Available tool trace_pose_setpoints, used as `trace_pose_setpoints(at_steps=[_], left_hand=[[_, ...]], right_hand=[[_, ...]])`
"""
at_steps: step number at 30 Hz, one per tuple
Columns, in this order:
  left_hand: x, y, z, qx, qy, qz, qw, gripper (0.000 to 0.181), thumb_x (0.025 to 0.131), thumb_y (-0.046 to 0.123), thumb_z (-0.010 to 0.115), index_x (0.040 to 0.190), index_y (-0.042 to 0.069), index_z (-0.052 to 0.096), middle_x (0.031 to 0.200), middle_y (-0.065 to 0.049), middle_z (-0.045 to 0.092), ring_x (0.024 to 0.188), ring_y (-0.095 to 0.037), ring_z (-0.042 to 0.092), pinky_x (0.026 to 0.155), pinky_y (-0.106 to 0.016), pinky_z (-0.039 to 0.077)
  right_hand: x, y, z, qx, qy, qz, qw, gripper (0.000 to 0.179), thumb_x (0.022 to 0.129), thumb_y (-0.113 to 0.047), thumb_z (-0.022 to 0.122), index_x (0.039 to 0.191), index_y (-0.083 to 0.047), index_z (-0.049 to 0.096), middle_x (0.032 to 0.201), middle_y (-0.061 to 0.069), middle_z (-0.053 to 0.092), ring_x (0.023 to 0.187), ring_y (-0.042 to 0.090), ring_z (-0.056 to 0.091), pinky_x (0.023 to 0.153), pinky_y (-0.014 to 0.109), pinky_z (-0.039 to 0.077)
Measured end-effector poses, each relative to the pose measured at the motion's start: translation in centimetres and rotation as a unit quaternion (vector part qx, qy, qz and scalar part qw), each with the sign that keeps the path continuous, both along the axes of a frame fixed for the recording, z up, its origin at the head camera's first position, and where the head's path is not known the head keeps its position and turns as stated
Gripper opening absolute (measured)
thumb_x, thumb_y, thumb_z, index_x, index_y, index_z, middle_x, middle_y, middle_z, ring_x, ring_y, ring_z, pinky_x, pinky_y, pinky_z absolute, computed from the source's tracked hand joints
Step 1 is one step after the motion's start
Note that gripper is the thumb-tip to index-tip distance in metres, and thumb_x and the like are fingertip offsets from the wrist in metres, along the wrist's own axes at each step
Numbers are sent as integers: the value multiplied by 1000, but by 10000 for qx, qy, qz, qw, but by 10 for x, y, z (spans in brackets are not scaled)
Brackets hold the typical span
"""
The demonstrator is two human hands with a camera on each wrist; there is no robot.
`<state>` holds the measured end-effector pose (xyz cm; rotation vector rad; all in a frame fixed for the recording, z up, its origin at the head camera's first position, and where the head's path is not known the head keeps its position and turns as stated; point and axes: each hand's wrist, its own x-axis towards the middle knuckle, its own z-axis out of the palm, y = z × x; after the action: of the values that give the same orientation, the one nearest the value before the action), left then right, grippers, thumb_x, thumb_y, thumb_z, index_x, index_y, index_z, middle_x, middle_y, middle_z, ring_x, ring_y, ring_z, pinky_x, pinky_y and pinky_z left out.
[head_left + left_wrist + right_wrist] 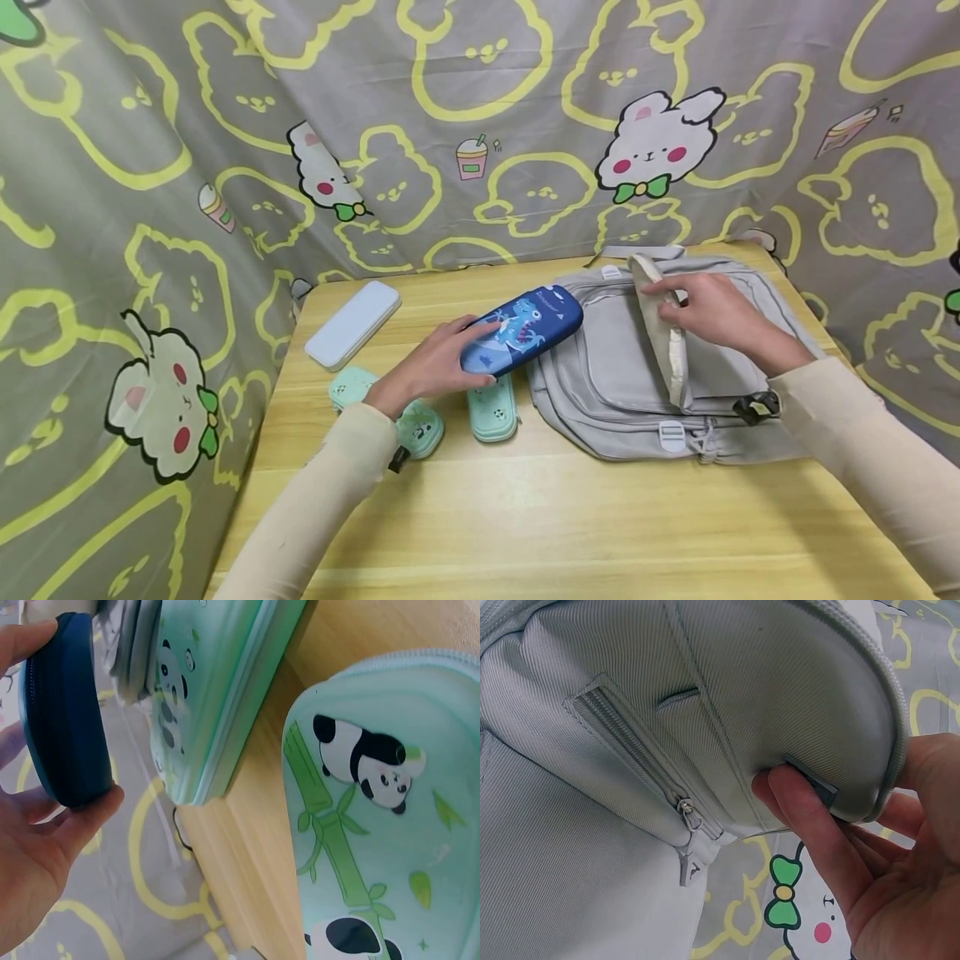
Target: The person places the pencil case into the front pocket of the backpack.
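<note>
My left hand [438, 358] grips a dark blue pencil case [525, 327] with a dinosaur on its lid, holding it up beside the backpack. In the left wrist view, thumb and fingers clasp the case's [66, 712] edges. A grey backpack [600, 350] lies on the table at the right, its front pocket unzipped. My right hand [712, 312] pinches the edge of the pocket flap [662, 350] and holds it raised. The right wrist view shows the flap's inner side [780, 690] with a small zipped pocket [630, 746].
Two mint green panda cases [493, 412] lie below my left hand and forearm; one [422, 429] is partly covered by the forearm. A pale blue case [354, 323] lies at the table's [525, 517] back left. A patterned curtain [517, 108] hangs around the table.
</note>
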<state>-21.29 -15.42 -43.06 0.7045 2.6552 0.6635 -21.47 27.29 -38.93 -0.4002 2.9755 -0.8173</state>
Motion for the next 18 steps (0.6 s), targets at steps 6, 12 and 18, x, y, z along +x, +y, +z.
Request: trace_pose_setpoints(at_steps=[6,12,18], left_hand=[[2,6,-2,-22,51,-186,9998,89,92,53,81,169,43,38,180,-13,27,162,-44,32,123,-69,39],[3,13,-4,-4,45,-416,9991,89,92,54,81,169,43,38,180,-13,28,162,-44,33,123,-67,40],[4,22,-7,-14,-39,-627,9980,88,92,53,82,168,43,39,181,-7,26,165,-41,28,127,-67,35]], right_hand=[[1,0,2,-25,19,-15,10000,39,98,-7,65,135,-8,77,134,24,70,46,12,39,45,28,34],[1,1,3,-78,-10,3,10000,39,99,-6,65,136,-7,76,134,26,69,48,13,43,46,28,35],[2,2,2,-93,-14,-20,10000,39,99,-6,65,137,-8,76,135,26,69,47,13,44,46,28,36]])
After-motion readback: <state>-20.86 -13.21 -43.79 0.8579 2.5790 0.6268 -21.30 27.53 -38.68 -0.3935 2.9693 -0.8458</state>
